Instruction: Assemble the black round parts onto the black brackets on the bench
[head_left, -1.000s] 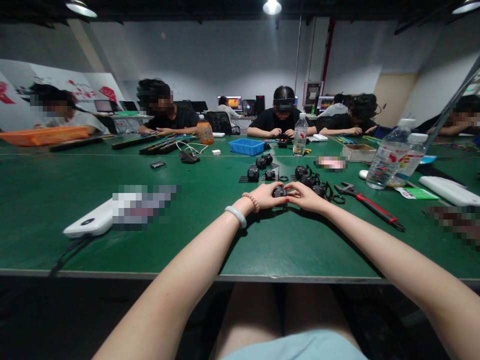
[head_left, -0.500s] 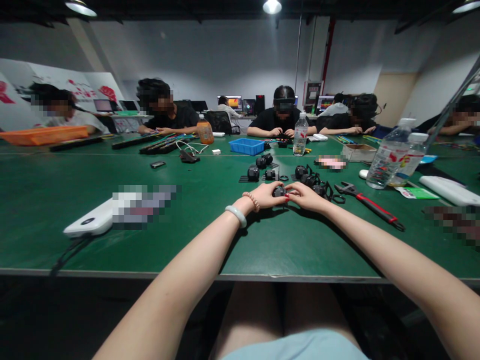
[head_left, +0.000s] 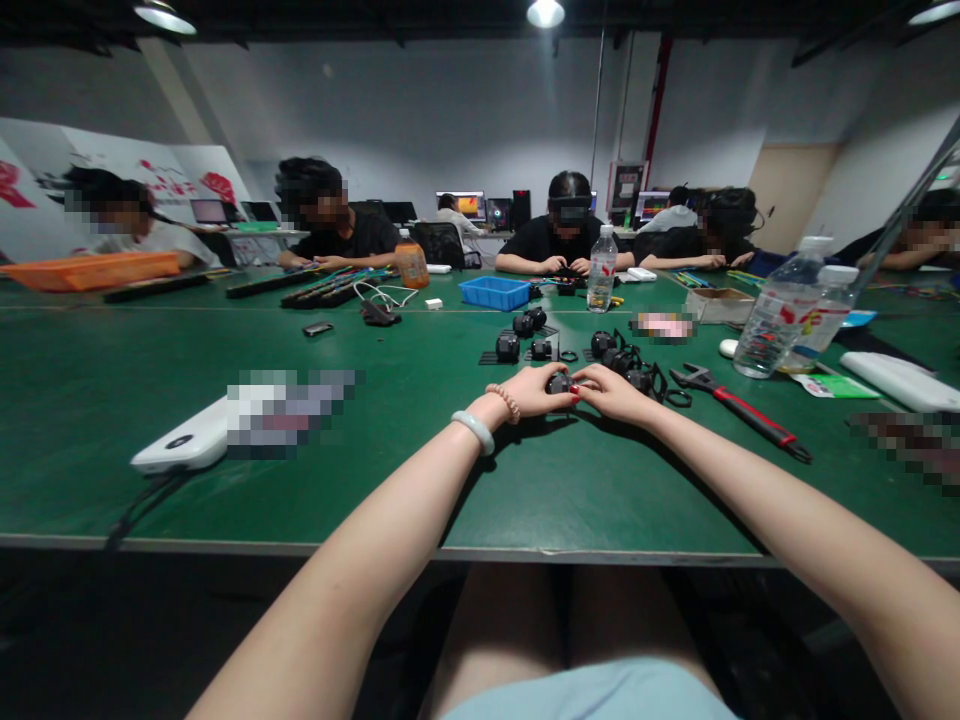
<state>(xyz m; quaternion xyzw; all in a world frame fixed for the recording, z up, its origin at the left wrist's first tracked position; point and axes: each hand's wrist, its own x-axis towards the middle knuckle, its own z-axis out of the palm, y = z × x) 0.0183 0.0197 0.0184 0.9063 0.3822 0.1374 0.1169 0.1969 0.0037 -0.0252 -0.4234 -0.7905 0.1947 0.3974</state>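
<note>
My left hand, with a bracelet and a bangle at its wrist, is closed around a small black part. From the other side, the fingers of my right hand pinch that same part at its right end. Just beyond my hands stand several similar black parts, one of them on the left and another on the right. A black ring lies to the right of my right hand, beside an adjustable wrench with a red and black handle.
Beyond the parts are a blue tray and a water bottle. More bottles stand at the right. A white power bank lies at the left on the green table. Several people sit across the table.
</note>
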